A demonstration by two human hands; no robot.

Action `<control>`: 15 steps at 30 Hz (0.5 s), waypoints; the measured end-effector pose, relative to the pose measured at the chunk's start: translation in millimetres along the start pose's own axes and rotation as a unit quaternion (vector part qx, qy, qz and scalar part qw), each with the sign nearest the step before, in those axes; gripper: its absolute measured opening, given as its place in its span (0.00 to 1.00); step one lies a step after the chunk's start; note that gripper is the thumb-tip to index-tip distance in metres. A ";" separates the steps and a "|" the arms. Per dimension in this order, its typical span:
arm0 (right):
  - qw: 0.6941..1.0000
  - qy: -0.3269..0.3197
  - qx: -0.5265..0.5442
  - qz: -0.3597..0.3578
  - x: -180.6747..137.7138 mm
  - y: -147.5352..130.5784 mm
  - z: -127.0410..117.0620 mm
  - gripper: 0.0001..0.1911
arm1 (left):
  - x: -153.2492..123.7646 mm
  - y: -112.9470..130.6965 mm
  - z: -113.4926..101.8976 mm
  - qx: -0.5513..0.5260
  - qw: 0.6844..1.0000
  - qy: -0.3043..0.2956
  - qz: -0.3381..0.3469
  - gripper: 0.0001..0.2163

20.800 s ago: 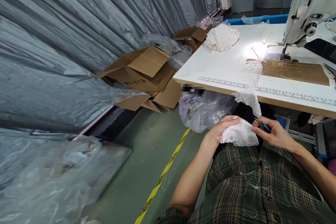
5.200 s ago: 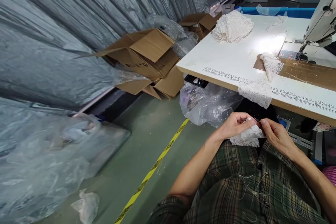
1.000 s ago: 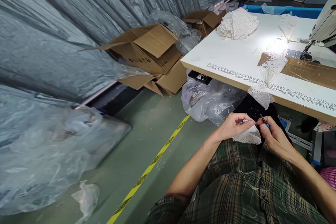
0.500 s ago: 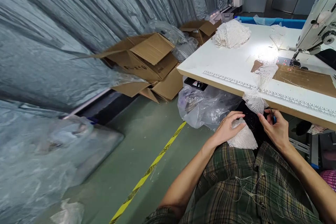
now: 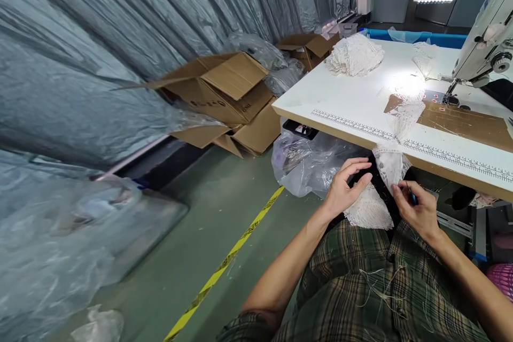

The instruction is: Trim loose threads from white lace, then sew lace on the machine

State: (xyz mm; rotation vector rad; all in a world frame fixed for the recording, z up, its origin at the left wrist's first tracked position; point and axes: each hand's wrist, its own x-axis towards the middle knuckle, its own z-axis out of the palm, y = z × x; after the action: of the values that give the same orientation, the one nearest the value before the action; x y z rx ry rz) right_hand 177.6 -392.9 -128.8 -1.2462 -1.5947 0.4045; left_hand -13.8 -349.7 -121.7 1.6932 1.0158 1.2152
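Observation:
A chain of white lace pieces (image 5: 390, 164) hangs over the table's front edge. The thumb and fingertips of my right hand (image 5: 419, 208) pinch its lower end. A small blue-handled cutting tool (image 5: 412, 199), apparently thread snips, is tucked in the same hand, its blades mostly hidden. My left hand (image 5: 347, 187) has its fingers apart and holds nothing. Just below it, a white lace piece (image 5: 368, 211) lies on my lap. On the table, more of the lace runs back toward the sewing machine (image 5: 476, 48).
A pile of white lace (image 5: 356, 55) sits at the back left of the white table (image 5: 332, 91). Below the table edge hangs a clear plastic bag (image 5: 304, 165). Open cardboard boxes (image 5: 234, 75) stand to the left by a silvery curtain (image 5: 120, 21). Yellow tape (image 5: 224, 267) crosses the floor.
My left hand has come off the lace piece on my lap and its fingers have opened. My right hand has shifted slightly left and down, and the hanging lace reaches lower.

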 end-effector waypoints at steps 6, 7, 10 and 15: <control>0.974 -0.171 0.081 -0.128 -26.0 -33.1 -9.8 0.05 | 2.3 2.5 10.0 -0.118 0.991 -0.057 -0.037 0.21; 0.966 -0.198 0.092 -0.140 -28.3 -38.0 -11.6 0.05 | 1.4 2.0 13.0 -0.162 0.980 -0.095 -0.070 0.23; 0.945 -0.269 0.115 -0.148 -31.5 -48.4 -17.7 0.07 | -2.5 1.9 19.7 -0.285 0.924 -0.204 -0.151 0.26; 0.935 -0.309 0.133 -0.112 -28.2 -45.1 -28.3 0.07 | -6.5 6.6 14.8 -0.283 0.890 -0.282 -0.221 0.25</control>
State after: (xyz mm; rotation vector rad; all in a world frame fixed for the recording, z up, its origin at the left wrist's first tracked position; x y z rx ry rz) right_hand 176.7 -444.2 -97.2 -0.7479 -2.0969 0.8961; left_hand 0.1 -360.3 -120.9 1.1495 0.5576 0.5723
